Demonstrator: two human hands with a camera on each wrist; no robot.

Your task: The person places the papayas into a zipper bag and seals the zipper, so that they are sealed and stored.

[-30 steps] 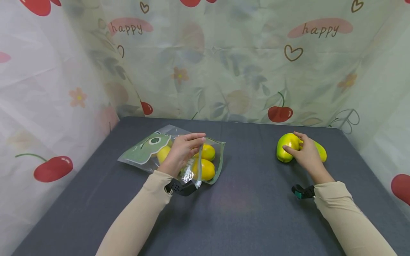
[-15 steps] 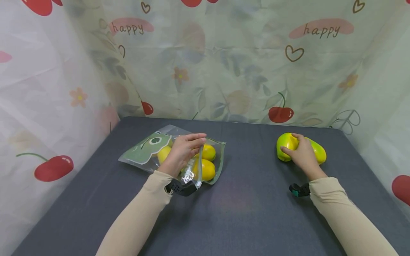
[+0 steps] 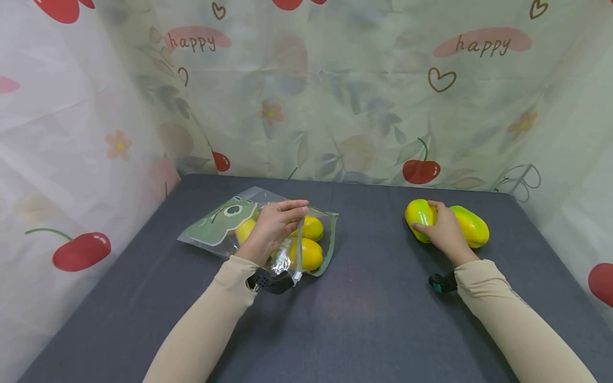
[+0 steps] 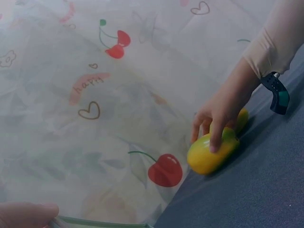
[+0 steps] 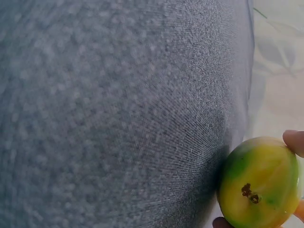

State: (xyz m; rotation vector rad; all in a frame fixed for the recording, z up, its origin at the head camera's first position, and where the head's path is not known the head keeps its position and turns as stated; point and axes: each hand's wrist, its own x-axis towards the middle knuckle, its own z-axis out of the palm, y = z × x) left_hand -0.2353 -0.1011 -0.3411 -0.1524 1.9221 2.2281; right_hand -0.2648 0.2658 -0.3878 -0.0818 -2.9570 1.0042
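My left hand (image 3: 272, 231) pinches the opening edge of a clear zip bag (image 3: 208, 225) with a green animal print, lying at the left. Several yellow fruits (image 3: 307, 255) like lemons are inside. At the right, my right hand (image 3: 446, 233) grips a yellow-green fruit (image 3: 419, 214), shaped like a mango or papaya. The right wrist view shows this fruit (image 5: 261, 178) up close, brown scar towards the camera, fingertips at its sides. A second yellow-green fruit (image 3: 472, 227) lies right of that hand. The left wrist view catches the bag's rim (image 4: 102, 223) beside my left thumb.
A dark grey cloth covers the table (image 3: 354, 319). Printed curtains (image 3: 330, 106) with cherries and hearts stand behind it and along both sides. A thin looped cord (image 3: 524, 178) hangs near the back right corner.
My right hand has closed around the left one of the two yellow-green fruits and shifted it slightly left, opening a gap between them. My left hand and the bag have stayed put.
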